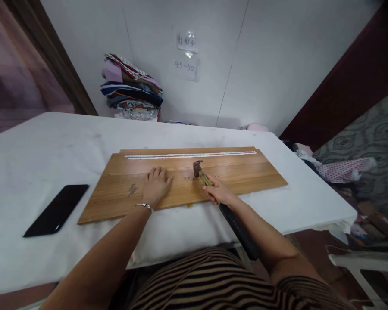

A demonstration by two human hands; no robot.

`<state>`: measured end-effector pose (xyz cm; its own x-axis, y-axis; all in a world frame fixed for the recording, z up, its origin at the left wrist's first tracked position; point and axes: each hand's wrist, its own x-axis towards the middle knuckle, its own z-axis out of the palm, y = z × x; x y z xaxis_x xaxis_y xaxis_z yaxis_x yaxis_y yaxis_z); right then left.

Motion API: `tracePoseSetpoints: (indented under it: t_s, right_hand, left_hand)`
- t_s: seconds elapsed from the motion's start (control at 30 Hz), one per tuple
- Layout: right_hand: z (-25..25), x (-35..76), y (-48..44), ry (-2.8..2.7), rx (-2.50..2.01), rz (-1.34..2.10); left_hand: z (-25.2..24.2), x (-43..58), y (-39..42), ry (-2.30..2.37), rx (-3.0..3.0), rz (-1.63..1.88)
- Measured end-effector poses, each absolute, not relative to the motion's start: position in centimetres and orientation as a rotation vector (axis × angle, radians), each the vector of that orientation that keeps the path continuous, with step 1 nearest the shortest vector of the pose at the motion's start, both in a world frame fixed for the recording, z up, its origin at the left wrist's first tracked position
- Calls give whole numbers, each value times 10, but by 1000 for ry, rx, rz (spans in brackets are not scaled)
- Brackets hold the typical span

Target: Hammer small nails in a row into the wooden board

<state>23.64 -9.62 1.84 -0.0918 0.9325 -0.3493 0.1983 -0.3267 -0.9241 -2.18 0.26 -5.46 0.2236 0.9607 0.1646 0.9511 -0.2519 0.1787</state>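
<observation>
A wooden board (245,172) lies flat on the white-covered table, with two thin white strips (194,155) running along its far side. Flat on the board, fingers stretched out, rests my left hand (156,185). Just left of it is a small pile of nails (132,189). My right hand (218,189) grips a claw hammer (198,169) by the upper handle, near the head; the black end of the handle points back toward me. The hammer head is over the middle of the board. Several small dark spots, too small to make out, show on the board around it.
A black phone (57,210) lies on the white tablecloth (97,133) to the left. Folded fabrics (132,88) are stacked at the back against the wall. Paper notes (186,66) hang above. A white plastic chair (362,262) stands at the lower right.
</observation>
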Motion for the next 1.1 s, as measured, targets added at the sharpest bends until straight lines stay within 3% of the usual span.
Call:
tracePoseSetpoints:
  t_s: [1.1]
  right_hand:
    - [24, 234, -93, -1230, -1615, 1475]
  left_hand:
    - [-51, -19, 2, 1915, 2397, 357]
